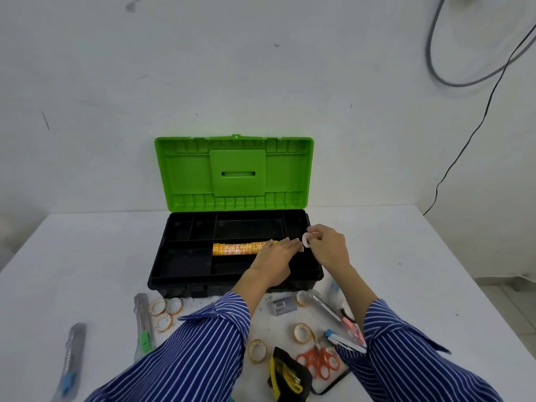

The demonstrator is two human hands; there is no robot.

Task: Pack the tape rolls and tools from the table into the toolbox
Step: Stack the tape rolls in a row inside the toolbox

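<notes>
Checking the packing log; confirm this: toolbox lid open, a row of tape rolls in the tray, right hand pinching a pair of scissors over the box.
One thing is wrong. The head view shows the right hand pinching a small tape roll, not scissors; the orange scissors lie on the table. The lid is open and the row of tape rolls sits in the tray.

The flat left hand (275,252) covers the right end of the yellow-and-orange row of tape rolls (242,248) lying in the black toolbox tray (185,261), so the row's full length cannot be told. The blue-striped shirt sleeves (203,343) hide part of the white table (87,256) and one end of the blue stapler (340,339). The grey utility knife with a blue tip (72,361) is blurred near the bottom edge. The print on the small grey box (282,306) is too small to read.
</notes>
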